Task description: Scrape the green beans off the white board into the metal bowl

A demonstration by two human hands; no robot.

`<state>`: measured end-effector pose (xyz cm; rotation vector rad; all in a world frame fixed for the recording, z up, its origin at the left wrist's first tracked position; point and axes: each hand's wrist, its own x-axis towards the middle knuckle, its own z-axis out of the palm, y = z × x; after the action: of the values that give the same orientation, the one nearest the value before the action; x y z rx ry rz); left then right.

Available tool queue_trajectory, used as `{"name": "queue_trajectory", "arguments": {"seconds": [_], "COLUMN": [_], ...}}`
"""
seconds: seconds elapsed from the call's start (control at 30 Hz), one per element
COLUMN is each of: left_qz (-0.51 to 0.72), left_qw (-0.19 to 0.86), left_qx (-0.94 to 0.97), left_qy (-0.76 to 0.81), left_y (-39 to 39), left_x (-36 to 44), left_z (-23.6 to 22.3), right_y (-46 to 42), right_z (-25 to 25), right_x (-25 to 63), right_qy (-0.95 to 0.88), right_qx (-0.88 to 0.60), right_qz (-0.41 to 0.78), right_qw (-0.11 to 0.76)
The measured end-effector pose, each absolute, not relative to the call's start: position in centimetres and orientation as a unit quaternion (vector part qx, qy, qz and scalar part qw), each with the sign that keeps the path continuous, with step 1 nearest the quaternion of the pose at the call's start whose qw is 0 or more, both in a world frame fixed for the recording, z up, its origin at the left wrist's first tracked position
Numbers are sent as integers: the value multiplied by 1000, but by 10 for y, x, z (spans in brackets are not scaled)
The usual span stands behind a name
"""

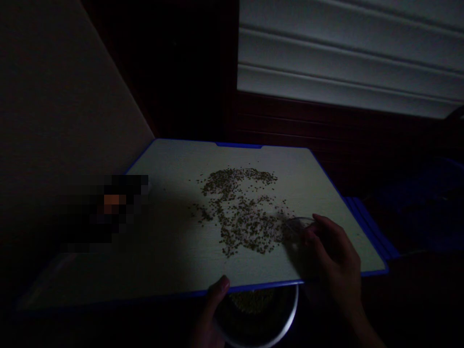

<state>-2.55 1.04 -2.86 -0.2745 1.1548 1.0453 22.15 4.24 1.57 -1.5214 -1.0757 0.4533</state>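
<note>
Hands apart: L hand [215, 299] grips board [174, 169] edge over steel bowl [293, 309], R hand [333, 256] holds clear scoop [299, 223] by seeds [239, 208]; best kept low, flat.

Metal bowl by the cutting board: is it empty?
No, the metal bowl holds a heap of small greenish-brown grains, just below the near edge of the blue-rimmed cutting board.

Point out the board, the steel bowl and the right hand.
Board [174, 169]: head view, bare white surface near the far left corner.
Steel bowl [296, 304]: head view, metal rim.
Right hand [333, 256]: head view, back of the hand.
</note>
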Motion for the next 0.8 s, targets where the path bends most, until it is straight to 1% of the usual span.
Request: {"name": "queue_trajectory", "arguments": {"seconds": [0.13,0.3,0.53,0.8], "left_qz": [477,463,469,476], "left_qw": [705,706,707,696], "left_qx": [-122,-114,-111,-87], "left_qy": [510,523,518,531], "left_y": [12,13,12,12], "left_x": [-25,-27,-24,-24], "left_z": [-25,-25,-19,-17], "right_y": [44,47,48,48], "right_z": [20,21,20,15], "right_x": [221,220,221,229], "right_qy": [-407,-399,-392,-396], "right_qx": [-647,-636,-640,-645], "right_qz": [212,218,196,146], "right_qw": [609,624,631,637]}}
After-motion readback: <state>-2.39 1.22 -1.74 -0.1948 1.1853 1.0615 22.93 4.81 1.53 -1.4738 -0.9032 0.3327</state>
